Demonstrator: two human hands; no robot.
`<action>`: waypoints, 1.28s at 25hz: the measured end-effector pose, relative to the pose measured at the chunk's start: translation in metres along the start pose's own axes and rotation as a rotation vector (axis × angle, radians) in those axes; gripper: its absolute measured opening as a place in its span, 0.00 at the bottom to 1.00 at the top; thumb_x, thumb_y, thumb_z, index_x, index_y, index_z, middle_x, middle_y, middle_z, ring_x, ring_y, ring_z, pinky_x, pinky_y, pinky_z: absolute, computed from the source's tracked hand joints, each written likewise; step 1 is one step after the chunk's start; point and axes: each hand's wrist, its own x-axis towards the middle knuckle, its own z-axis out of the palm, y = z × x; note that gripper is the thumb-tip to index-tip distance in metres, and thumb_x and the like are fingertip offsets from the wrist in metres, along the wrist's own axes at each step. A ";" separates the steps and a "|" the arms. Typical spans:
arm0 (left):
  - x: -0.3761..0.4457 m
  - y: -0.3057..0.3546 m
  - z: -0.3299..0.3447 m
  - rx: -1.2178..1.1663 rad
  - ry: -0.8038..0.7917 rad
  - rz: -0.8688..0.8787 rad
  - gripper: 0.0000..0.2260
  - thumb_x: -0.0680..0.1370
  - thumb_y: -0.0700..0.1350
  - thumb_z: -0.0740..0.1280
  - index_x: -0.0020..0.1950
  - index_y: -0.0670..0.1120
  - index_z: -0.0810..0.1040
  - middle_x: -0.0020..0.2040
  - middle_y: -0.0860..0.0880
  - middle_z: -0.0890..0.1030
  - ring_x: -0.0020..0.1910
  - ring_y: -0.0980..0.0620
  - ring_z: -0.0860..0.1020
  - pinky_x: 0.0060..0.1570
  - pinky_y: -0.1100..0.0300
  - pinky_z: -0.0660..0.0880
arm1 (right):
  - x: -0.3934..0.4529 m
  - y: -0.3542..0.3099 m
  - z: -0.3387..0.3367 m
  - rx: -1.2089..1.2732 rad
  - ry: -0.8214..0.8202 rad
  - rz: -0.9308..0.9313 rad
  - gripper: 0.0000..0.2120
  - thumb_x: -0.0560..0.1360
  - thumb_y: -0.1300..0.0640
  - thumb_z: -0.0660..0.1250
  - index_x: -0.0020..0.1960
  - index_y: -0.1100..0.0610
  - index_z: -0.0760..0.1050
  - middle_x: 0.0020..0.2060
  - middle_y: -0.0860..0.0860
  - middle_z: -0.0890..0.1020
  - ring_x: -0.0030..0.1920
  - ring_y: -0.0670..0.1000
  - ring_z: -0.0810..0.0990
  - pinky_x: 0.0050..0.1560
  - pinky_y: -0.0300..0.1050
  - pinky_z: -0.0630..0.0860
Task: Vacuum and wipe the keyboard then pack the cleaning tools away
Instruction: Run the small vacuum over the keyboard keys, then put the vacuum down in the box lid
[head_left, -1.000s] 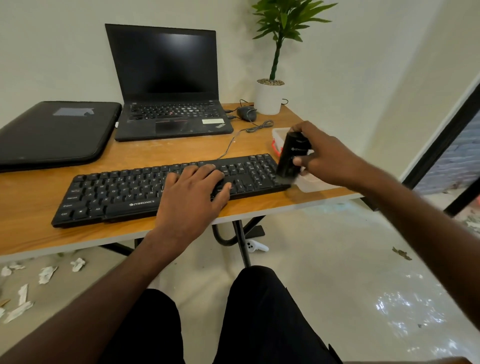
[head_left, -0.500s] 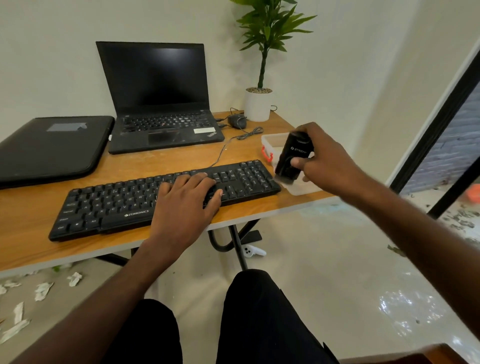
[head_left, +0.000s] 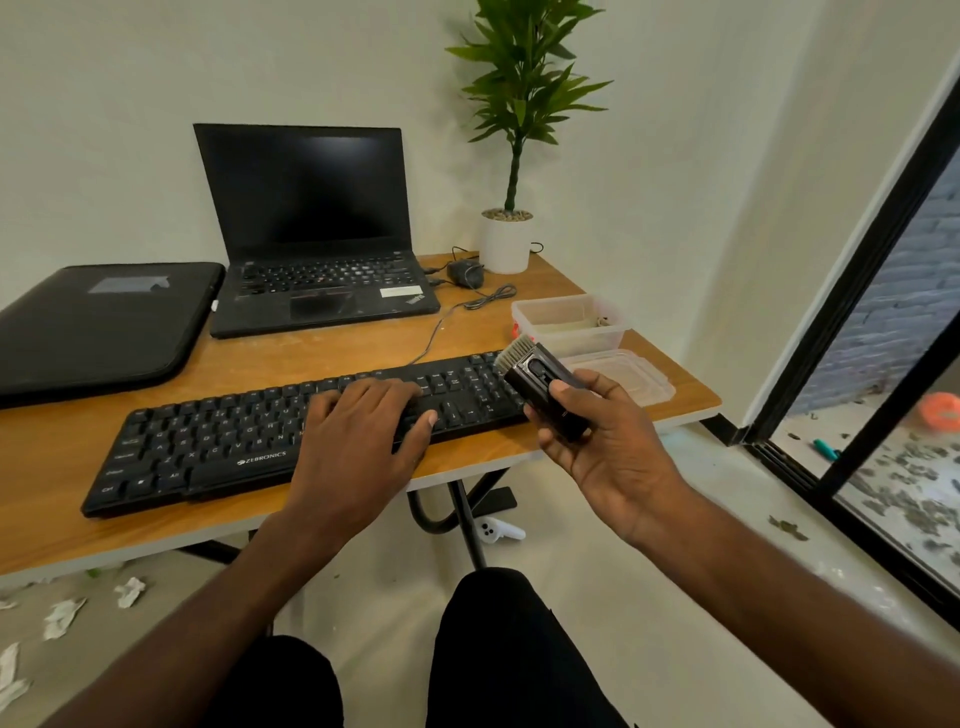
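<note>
**Ana:** Gripped in the right hand (head_left: 602, 441), the small black vacuum (head_left: 543, 395) was pinched between thumb and curled fingers, right of centre in the frame, with its brush end pointing up and left, over the keyboard's right end. Was it secure?

**Ben:** Fairly. But the hand was turned palm-up, so the tool mostly lay on the fingers, with only the thumb on top. A quick turn of the wrist to bring the bristles down could have let it slide out onto the keys.

**Ana:** And the left hand (head_left: 358, 436)?

**Ben:** Flat, fingers straight and a little apart, pressing on the keyboard (head_left: 218, 441) at mid-frame, holding nothing. That keyboard lay along the front edge of the table (head_left: 363, 343). If the left hand had lifted while the brush pushed sideways, I judge the board could have skated toward the edge.

**Ana:** Anything else at risk?

**Ben:** The open plastic box (head_left: 569, 322) and its lid (head_left: 623, 376) were just behind the vacuum, right of centre. A wide sweep of the right arm might have knocked either off the table's right end. The keyboard's cable (head_left: 436, 332) trailed up toward the laptop (head_left: 317, 260); dragging the board could have tugged it.

**Ana:** Was wiping possible yet?

**Ben:** I saw no cloth plainly; the box's contents were too unclear to tell.
</note>
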 end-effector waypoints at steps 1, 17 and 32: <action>-0.001 0.001 0.000 -0.009 0.009 0.007 0.20 0.84 0.60 0.55 0.66 0.52 0.77 0.61 0.53 0.82 0.64 0.50 0.77 0.64 0.47 0.66 | 0.000 -0.001 0.002 0.031 -0.047 0.030 0.22 0.76 0.64 0.72 0.68 0.62 0.72 0.57 0.63 0.84 0.56 0.60 0.86 0.43 0.45 0.83; -0.011 0.003 0.011 0.185 -0.039 0.098 0.20 0.85 0.58 0.56 0.71 0.51 0.75 0.70 0.51 0.77 0.69 0.49 0.74 0.67 0.45 0.70 | -0.009 -0.002 0.009 -0.091 -0.170 0.142 0.21 0.75 0.51 0.74 0.64 0.60 0.79 0.48 0.57 0.86 0.44 0.51 0.82 0.36 0.43 0.78; -0.010 0.003 0.012 0.195 -0.048 0.092 0.20 0.85 0.58 0.55 0.72 0.52 0.75 0.70 0.51 0.76 0.70 0.49 0.73 0.67 0.45 0.69 | 0.001 -0.002 0.001 -0.028 -0.234 0.071 0.21 0.75 0.64 0.69 0.67 0.57 0.79 0.60 0.61 0.83 0.53 0.57 0.84 0.47 0.48 0.81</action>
